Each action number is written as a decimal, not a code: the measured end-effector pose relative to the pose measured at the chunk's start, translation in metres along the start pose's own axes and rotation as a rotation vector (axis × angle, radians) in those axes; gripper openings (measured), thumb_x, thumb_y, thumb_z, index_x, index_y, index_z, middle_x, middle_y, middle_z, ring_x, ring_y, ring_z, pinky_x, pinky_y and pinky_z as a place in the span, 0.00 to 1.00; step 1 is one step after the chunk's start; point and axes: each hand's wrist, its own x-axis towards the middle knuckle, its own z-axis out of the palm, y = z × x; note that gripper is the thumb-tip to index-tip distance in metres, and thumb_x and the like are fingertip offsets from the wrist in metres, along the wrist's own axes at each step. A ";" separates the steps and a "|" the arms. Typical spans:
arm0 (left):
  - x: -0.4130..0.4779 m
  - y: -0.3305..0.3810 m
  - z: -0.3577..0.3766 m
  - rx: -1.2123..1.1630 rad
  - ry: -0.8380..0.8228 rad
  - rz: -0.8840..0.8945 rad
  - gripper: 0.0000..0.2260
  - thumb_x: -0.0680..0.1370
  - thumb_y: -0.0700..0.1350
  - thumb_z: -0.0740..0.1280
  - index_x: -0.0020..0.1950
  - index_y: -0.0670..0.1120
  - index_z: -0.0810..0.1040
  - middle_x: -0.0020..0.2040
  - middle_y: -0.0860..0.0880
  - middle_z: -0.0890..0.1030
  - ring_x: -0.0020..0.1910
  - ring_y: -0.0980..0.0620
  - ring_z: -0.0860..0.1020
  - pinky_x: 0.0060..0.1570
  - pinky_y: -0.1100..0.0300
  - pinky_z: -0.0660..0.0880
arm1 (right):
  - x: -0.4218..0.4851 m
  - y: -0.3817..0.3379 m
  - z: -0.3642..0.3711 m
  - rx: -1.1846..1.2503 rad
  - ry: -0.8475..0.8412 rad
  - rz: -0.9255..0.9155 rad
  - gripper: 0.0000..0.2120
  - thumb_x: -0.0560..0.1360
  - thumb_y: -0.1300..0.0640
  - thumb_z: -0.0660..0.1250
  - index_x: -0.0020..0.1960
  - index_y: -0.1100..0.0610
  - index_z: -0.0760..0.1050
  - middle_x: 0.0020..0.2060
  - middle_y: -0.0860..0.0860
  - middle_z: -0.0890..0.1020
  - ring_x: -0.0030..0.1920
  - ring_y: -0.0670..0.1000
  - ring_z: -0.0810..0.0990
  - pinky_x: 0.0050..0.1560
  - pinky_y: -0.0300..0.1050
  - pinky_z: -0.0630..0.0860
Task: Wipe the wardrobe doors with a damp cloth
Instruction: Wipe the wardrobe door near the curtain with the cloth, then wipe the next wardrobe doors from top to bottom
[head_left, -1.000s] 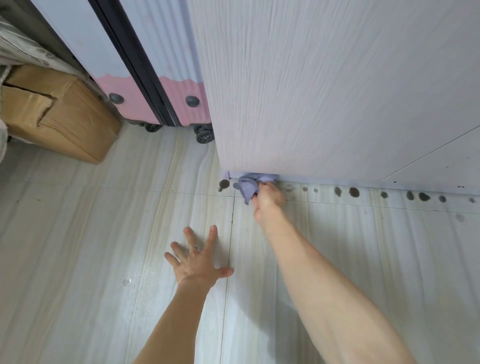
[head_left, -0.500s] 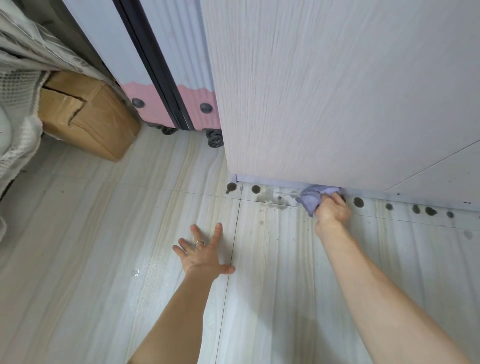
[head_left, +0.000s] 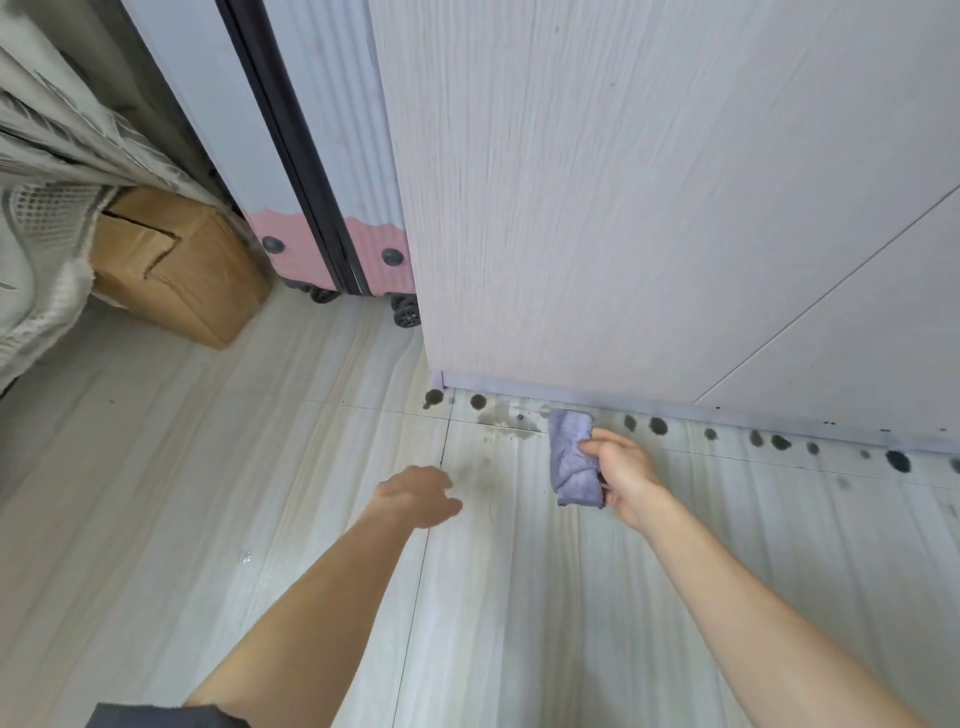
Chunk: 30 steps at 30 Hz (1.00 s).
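As the cloth (head_left: 571, 462) is being gripped by the nearer right hand (head_left: 626, 473), the wardrobe door (head_left: 597, 208) is being faced at twelve o'clock; left hand (head_left: 415, 496) loosely curled, empty.

Pale tiled floor (head_left: 156, 493) is showing dark spots (head_left: 658, 426); a cardboard box (head_left: 176, 265) is sitting just beside a pink-and-white wheeled suitcase (head_left: 337, 130).

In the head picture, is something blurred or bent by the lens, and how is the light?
Head view: the wide lens tilts the edges of the wardrobe door and bends the floor joints; the left hand looks slightly blurred, the cloth in the right hand is sharp; light is even, shadows faint, no strong glare.
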 end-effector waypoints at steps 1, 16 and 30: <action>-0.002 0.009 -0.004 -0.078 -0.011 0.036 0.23 0.81 0.58 0.61 0.76 0.56 0.68 0.72 0.51 0.72 0.69 0.48 0.73 0.65 0.55 0.71 | -0.005 -0.005 -0.001 -0.019 -0.041 -0.003 0.11 0.77 0.66 0.65 0.51 0.52 0.80 0.41 0.53 0.84 0.37 0.53 0.82 0.36 0.42 0.78; -0.221 0.152 -0.185 -0.817 -0.106 0.240 0.14 0.67 0.49 0.69 0.52 0.55 0.77 0.52 0.55 0.80 0.55 0.53 0.76 0.55 0.53 0.72 | -0.220 -0.187 -0.070 -0.418 -0.316 -0.207 0.13 0.77 0.61 0.70 0.60 0.51 0.77 0.52 0.47 0.84 0.54 0.44 0.80 0.45 0.31 0.71; -0.572 0.299 -0.467 -0.490 -0.030 0.532 0.11 0.76 0.47 0.72 0.57 0.45 0.80 0.49 0.51 0.81 0.51 0.53 0.78 0.47 0.57 0.73 | -0.542 -0.513 -0.216 -0.754 -0.412 -0.317 0.17 0.70 0.46 0.77 0.49 0.57 0.79 0.37 0.47 0.81 0.40 0.47 0.80 0.40 0.43 0.73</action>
